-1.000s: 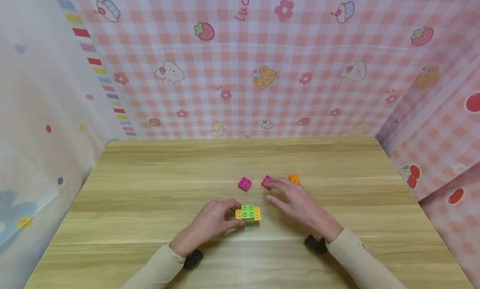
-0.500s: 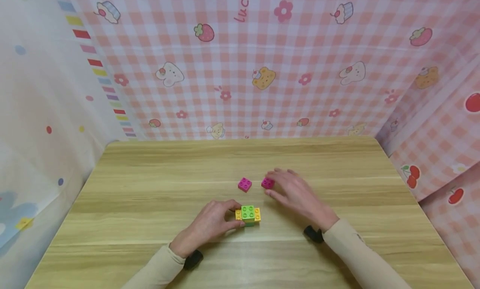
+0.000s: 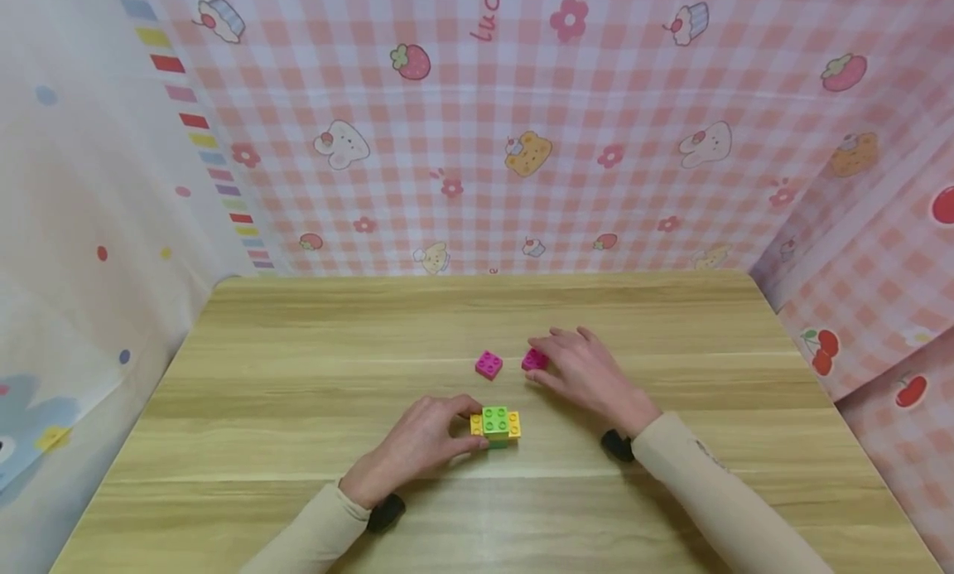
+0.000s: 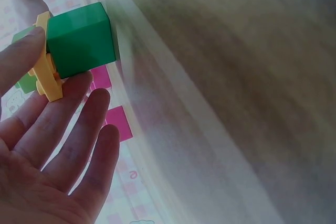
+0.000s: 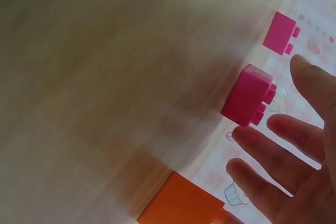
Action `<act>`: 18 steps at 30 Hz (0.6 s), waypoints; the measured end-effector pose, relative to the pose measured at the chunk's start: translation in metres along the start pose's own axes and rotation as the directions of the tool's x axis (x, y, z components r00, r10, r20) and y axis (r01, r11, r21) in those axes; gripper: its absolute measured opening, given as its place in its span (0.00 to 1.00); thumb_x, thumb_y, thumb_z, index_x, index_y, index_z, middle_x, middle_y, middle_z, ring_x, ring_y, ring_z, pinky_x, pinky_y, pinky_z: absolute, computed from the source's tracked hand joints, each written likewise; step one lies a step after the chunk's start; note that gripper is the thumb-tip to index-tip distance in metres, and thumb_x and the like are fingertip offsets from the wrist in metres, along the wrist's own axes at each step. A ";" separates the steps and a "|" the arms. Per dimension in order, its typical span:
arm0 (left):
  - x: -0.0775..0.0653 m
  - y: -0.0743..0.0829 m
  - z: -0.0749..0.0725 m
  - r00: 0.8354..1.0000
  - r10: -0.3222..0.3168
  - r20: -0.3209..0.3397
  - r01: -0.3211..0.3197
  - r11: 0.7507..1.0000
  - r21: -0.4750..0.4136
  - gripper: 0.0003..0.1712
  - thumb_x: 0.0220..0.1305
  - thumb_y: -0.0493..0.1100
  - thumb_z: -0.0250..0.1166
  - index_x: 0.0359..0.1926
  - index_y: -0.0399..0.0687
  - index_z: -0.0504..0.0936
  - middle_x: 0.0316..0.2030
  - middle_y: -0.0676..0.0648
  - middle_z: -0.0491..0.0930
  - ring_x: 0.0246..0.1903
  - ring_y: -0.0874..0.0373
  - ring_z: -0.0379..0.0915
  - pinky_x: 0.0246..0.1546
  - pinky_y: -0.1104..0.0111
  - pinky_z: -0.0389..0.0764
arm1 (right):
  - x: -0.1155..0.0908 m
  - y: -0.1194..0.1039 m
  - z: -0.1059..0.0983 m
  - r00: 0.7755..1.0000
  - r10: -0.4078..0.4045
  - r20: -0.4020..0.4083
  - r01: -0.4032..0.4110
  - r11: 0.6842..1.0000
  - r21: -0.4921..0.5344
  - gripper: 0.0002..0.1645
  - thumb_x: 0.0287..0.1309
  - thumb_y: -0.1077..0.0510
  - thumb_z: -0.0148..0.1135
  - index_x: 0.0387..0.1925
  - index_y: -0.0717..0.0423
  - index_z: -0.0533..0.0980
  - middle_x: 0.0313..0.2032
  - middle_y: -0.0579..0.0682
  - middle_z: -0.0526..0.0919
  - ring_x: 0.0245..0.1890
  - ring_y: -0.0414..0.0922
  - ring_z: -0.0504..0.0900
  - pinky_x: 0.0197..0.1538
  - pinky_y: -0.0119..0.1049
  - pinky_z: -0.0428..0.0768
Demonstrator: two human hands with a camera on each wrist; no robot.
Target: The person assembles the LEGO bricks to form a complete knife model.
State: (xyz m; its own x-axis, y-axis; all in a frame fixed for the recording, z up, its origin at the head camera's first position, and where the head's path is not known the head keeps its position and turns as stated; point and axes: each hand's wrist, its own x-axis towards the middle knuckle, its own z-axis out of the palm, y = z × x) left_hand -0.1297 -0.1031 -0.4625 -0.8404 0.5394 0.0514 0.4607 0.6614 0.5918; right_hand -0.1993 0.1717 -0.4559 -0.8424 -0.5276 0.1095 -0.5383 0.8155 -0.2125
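While the left hand [image 3: 417,436] pinches a brick stack [image 3: 495,429], the right hand [image 3: 585,373] spreads loosely about a magenta brick [image 5: 244,99]

Low in the centre of the head view, the stack stands upright on the wooden table [image 3: 238,392], studs facing up. Its yellow brick [image 3: 514,425] has its long axis running left to right; a light green brick [image 3: 495,418] sits over the middle and a dark green brick [image 4: 81,40] underneath. The left thumb and fingertips hold the yellow brick's left end. The right hand is mostly open, thumb parted from the fingers, gripping nothing; it partly covers the magenta brick. Another magenta brick [image 3: 489,364], set cornerwise, lies to the left.

Pink lettering [image 3: 488,9] reading "luck" climbs the gingham backdrop [image 3: 477,168] at the top edge, where anything further is cut off. A small "e" [image 3: 493,271] shows at the cloth's bottom. An orange brick [image 5: 181,203], hidden in the head view, is cropped by the right wrist view's lower edge.
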 end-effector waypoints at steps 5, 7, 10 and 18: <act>0.000 0.000 0.000 1.000 0.000 -0.002 0.000 1.000 0.003 0.22 0.61 0.51 0.77 0.52 0.45 0.86 0.47 0.45 0.88 0.46 0.52 0.85 0.49 0.56 0.84 | 0.002 0.001 0.001 1.000 -0.015 0.021 0.016 1.000 -0.016 0.29 0.66 0.44 0.71 0.61 0.57 0.81 0.57 0.58 0.85 0.64 0.59 0.78 0.70 0.68 0.64; 0.000 0.000 0.000 1.000 -0.002 -0.002 0.002 1.000 0.003 0.22 0.61 0.51 0.77 0.52 0.45 0.86 0.47 0.45 0.88 0.46 0.52 0.85 0.49 0.56 0.84 | 0.003 0.001 0.001 0.999 -0.025 0.020 0.025 0.999 -0.025 0.27 0.65 0.47 0.72 0.60 0.57 0.81 0.55 0.58 0.86 0.60 0.58 0.80 0.69 0.68 0.65; 0.000 0.000 0.000 1.000 -0.001 -0.002 0.001 1.000 0.003 0.22 0.61 0.51 0.77 0.51 0.45 0.86 0.47 0.45 0.89 0.46 0.52 0.85 0.49 0.56 0.84 | 0.002 0.001 0.001 0.999 -0.033 0.015 0.033 0.999 -0.022 0.26 0.64 0.50 0.73 0.59 0.57 0.81 0.52 0.56 0.87 0.56 0.55 0.83 0.69 0.66 0.68; 0.000 0.000 0.000 1.000 0.003 -0.009 -0.003 1.000 0.012 0.22 0.61 0.50 0.77 0.51 0.45 0.86 0.47 0.45 0.89 0.45 0.53 0.85 0.49 0.56 0.84 | -0.006 -0.003 -0.002 0.999 -0.038 -0.013 0.039 0.999 0.037 0.26 0.66 0.51 0.70 0.62 0.56 0.80 0.55 0.56 0.85 0.57 0.53 0.83 0.67 0.59 0.73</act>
State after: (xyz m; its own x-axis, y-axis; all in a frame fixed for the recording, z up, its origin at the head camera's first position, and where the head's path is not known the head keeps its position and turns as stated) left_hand -0.1297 -0.1030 -0.4626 -0.8416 0.5367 0.0601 0.4663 0.6660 0.5822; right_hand -0.1927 0.1728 -0.4536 -0.8214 -0.5553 0.1304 -0.5694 0.7852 -0.2434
